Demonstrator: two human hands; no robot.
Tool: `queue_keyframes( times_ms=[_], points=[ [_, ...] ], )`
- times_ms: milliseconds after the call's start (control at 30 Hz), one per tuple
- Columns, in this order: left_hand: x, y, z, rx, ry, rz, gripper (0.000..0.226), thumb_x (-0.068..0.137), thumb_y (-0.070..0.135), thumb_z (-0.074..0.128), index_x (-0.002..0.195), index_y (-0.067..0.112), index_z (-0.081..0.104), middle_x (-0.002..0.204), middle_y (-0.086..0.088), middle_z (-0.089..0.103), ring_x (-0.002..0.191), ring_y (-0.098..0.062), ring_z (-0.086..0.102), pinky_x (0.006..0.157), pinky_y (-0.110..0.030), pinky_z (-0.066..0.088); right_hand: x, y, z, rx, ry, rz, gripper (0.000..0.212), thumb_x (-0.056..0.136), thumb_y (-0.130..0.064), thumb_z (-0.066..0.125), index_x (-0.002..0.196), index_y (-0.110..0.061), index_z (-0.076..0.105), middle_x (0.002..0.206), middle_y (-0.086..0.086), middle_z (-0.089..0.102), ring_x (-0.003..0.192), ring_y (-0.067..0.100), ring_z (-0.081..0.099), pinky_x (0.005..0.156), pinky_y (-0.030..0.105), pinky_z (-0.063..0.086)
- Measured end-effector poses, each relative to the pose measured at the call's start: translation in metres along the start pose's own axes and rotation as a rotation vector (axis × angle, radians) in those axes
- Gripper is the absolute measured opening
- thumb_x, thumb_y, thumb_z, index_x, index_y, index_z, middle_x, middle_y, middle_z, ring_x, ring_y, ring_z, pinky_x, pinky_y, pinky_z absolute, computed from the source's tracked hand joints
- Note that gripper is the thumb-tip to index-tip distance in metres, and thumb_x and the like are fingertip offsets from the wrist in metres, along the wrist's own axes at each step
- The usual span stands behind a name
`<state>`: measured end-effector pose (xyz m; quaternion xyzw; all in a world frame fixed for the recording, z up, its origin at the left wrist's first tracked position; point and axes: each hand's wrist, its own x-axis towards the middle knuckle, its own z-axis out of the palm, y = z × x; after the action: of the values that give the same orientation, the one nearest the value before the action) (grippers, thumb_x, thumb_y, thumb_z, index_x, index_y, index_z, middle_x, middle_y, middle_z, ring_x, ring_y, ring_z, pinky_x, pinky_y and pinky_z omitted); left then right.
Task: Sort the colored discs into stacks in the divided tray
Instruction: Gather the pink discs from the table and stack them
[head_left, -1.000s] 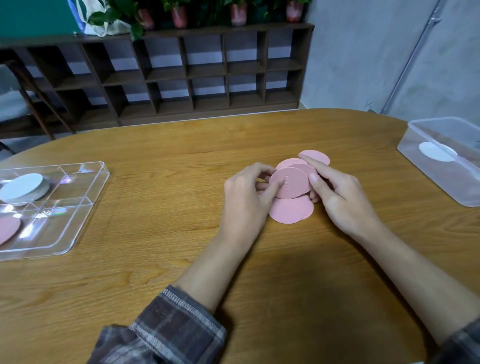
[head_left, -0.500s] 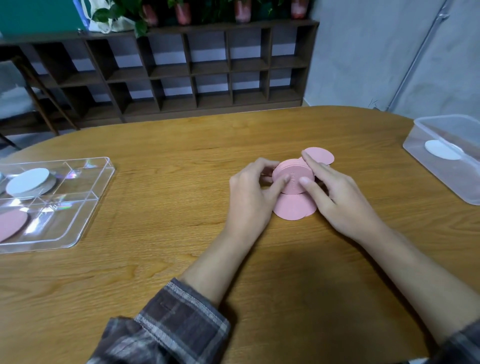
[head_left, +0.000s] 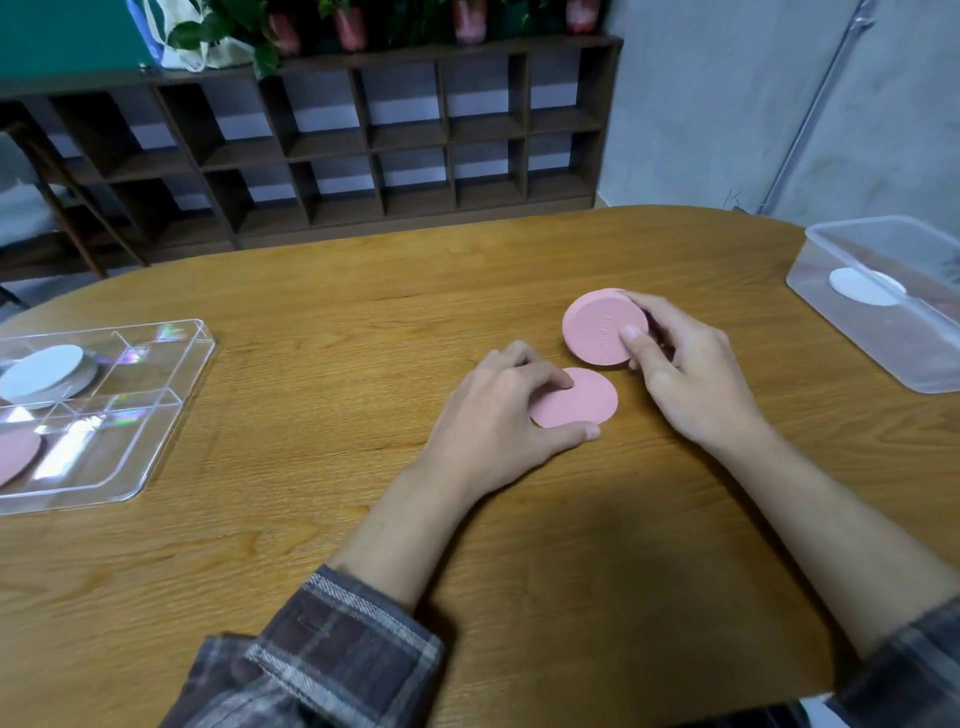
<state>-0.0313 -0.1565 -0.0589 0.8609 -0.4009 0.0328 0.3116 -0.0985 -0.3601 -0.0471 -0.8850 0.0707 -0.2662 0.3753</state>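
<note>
left hand (head_left: 498, 415) pinches loose disc (head_left: 579, 397) | right hand (head_left: 685, 374) grips pink stack (head_left: 602, 330) | divided tray (head_left: 145, 431), left of hands: white stack (head_left: 44, 371), pink disc (head_left: 15, 452) | box (head_left: 857, 332), right: white disc (head_left: 862, 287)

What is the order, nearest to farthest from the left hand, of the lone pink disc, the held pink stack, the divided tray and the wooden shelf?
1. lone pink disc, under the fingers of the left hand.
2. pink stack, just beyond, gripped by the right hand.
3. divided tray, far left on the table.
4. wooden shelf, behind the table, against the wall.
</note>
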Motion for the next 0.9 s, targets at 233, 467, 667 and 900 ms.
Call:
queue_keyframes(
  times_ms=[233, 467, 667, 900],
  points=[
    [0.003, 0.004, -0.004, 0.067, 0.067, 0.079, 0.038, 0.102, 0.057, 0.052, 0.1, 0.029, 0.076, 0.091, 0.013, 0.068, 0.088, -0.012, 0.058, 0.078, -0.04, 0.052, -0.001, 0.0, 0.002, 0.006, -0.016, -0.015, 0.035, 0.102, -0.014, 0.056, 0.136, -0.022, 0.063, 0.085, -0.015, 0.066, 0.073, 0.01, 0.061, 0.077, 0.013, 0.044],
    [0.006, 0.005, -0.005, 0.15, 0.355, 0.092, 0.031, 0.109, 0.036, 0.044, 0.103, 0.017, 0.067, 0.096, 0.003, 0.067, 0.091, -0.019, 0.056, 0.07, -0.04, 0.051, -0.001, 0.003, 0.005, 0.018, -0.023, -0.011, 0.046, 0.103, -0.019, 0.058, 0.147, -0.031, 0.055, 0.092, 0.006, 0.073, 0.074, 0.021, 0.062, 0.08, 0.029, 0.051],
    [0.012, 0.005, 0.001, -0.095, 0.437, 0.064, 0.012, 0.104, 0.017, 0.06, 0.107, 0.011, 0.07, 0.096, 0.001, 0.071, 0.085, -0.015, 0.065, 0.079, -0.03, 0.051, -0.002, -0.001, 0.007, 0.089, -0.048, -0.02, 0.044, 0.105, -0.017, 0.054, 0.146, -0.033, 0.055, 0.085, 0.005, 0.07, 0.074, 0.021, 0.062, 0.083, 0.041, 0.054],
    [0.013, 0.009, 0.003, -0.263, 0.462, -0.098, 0.033, 0.091, 0.021, 0.079, 0.123, 0.014, 0.075, 0.085, 0.004, 0.073, 0.071, -0.007, 0.067, 0.076, -0.016, 0.054, -0.005, -0.004, 0.007, 0.192, -0.111, -0.014, 0.042, 0.108, -0.012, 0.046, 0.144, -0.03, 0.058, 0.076, -0.001, 0.064, 0.072, 0.012, 0.061, 0.08, 0.019, 0.048]
  ],
)
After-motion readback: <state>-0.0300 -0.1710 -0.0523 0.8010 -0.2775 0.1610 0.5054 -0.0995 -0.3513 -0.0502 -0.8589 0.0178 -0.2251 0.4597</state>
